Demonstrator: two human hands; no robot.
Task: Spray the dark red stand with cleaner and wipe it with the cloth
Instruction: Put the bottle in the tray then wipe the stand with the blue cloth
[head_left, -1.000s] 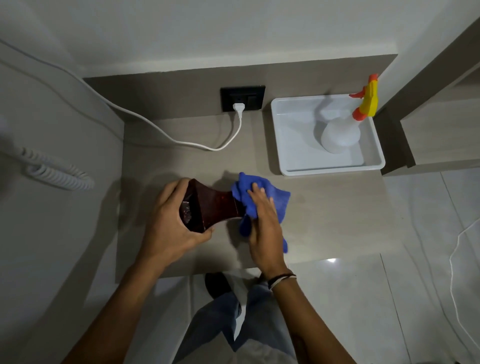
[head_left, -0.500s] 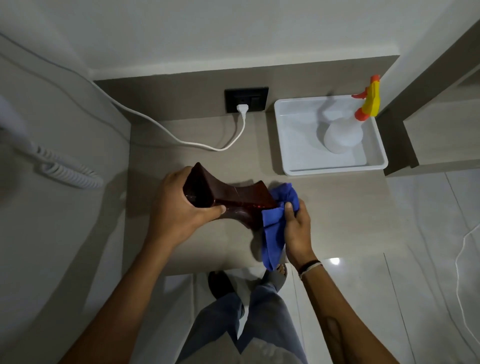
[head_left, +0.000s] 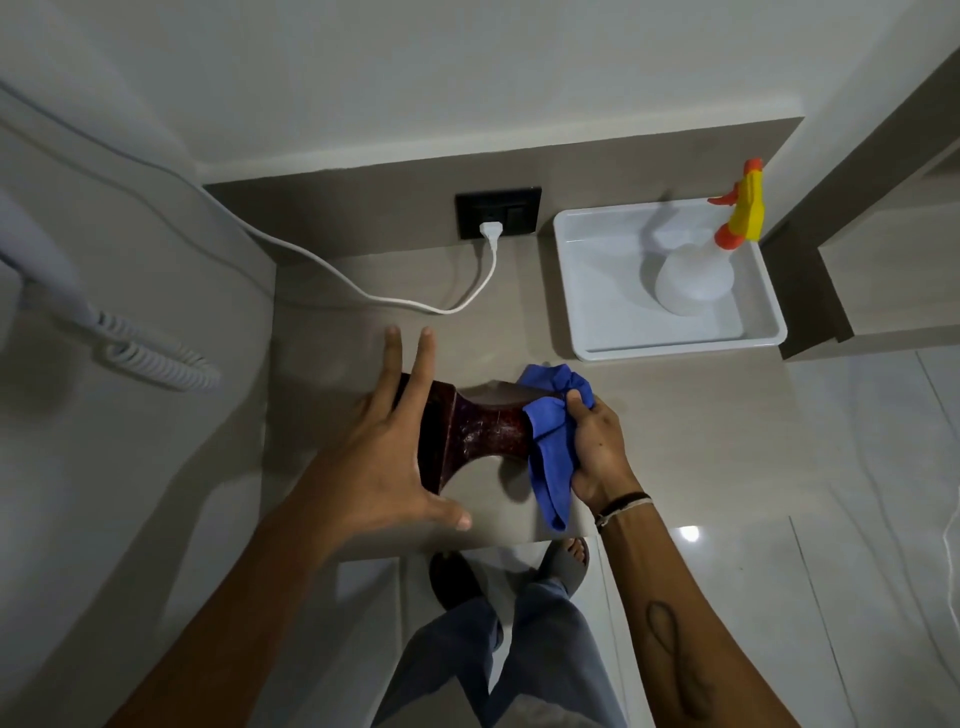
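Observation:
The dark red stand (head_left: 483, 431) lies on its side on the beige counter (head_left: 675, 426), near the front edge. My left hand (head_left: 379, 457) is spread flat over its left end, fingers straight and apart, thumb out toward the counter's front. My right hand (head_left: 597, 447) is closed on the blue cloth (head_left: 550, 447), which is bunched against the stand's right end and hangs down toward the counter edge. The spray bottle (head_left: 693, 280), white with a yellow and orange head, stands in the white tray (head_left: 675, 345) at the back right, away from both hands.
A white plug sits in the black wall socket (head_left: 498, 213), and its cable (head_left: 405, 301) loops across the back of the counter. A coiled cord (head_left: 156, 358) hangs on the left wall. A wooden unit (head_left: 810, 291) borders the tray on the right.
My left hand has let go its grip and opened flat over the stand's left end. The stand has turned to show its narrow waist. My right hand still holds the cloth at the right end.

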